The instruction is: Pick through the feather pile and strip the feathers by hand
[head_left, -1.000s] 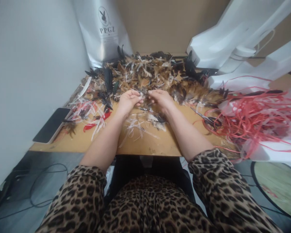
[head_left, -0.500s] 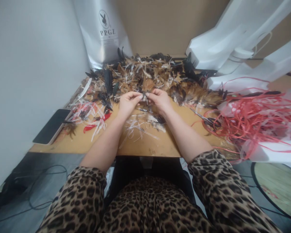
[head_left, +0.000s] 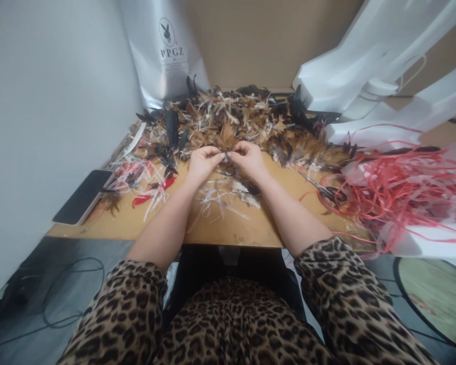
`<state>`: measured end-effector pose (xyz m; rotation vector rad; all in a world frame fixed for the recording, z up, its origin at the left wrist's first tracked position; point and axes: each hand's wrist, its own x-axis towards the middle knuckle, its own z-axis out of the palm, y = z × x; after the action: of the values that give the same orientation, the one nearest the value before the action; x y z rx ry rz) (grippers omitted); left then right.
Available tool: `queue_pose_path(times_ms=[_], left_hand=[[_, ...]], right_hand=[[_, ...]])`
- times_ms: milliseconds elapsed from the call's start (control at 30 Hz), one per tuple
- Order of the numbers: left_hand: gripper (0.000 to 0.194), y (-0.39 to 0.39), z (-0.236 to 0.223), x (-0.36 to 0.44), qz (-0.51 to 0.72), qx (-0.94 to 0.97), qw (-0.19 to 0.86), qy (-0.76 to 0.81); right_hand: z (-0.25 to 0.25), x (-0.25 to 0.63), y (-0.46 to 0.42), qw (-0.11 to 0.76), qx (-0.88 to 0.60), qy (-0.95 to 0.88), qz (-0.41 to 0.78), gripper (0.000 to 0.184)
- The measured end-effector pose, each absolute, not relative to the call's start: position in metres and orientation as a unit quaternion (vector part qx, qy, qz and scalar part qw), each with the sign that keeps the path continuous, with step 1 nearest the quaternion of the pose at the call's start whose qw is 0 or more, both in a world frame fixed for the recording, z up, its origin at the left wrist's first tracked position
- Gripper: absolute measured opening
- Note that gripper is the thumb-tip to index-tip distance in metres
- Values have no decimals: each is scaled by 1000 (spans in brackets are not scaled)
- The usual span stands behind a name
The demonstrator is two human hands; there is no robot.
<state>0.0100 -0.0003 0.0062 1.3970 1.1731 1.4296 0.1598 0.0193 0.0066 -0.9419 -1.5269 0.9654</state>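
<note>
My left hand (head_left: pixel 205 163) and my right hand (head_left: pixel 248 160) meet at the middle of the wooden table, fingertips pinched close together. Between them they grip the base of a small bunch of brown feathers (head_left: pixel 227 135), its tips fanning up and away from me. What binds the quills is too small to make out. Right behind my hands spreads a large heap of brown, white and black feathers (head_left: pixel 247 109). Clear and whitish ribbon scraps (head_left: pixel 215 200) lie on the table below my wrists, beside some loose pale feather bits (head_left: pixel 247 193).
A phone (head_left: pixel 84 196) lies at the left edge, near red and white ribbon scraps (head_left: pixel 152 195). Scissors (head_left: pixel 323 187) rest right of my forearm, beside a tangle of red ribbon (head_left: pixel 399 190). A silver bag (head_left: pixel 167 76) stands at the back left; white sheeting (head_left: pixel 334 76) is at the right.
Both hands stay pinched at the feather bunch, with a slight shift of the fingers. The bunch now stands more upright in view. The camera view has shifted a little.
</note>
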Motion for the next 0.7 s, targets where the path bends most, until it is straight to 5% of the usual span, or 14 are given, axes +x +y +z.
queue_pose_path(times_ms=[467, 700], left_hand=[[22, -3, 10, 17, 612, 369, 565, 411], [23, -3, 11, 18, 624, 391, 544, 402]], right_hand=[[6, 141, 8, 552, -358, -389, 645, 23], [8, 141, 6, 563, -342, -424, 622, 26]])
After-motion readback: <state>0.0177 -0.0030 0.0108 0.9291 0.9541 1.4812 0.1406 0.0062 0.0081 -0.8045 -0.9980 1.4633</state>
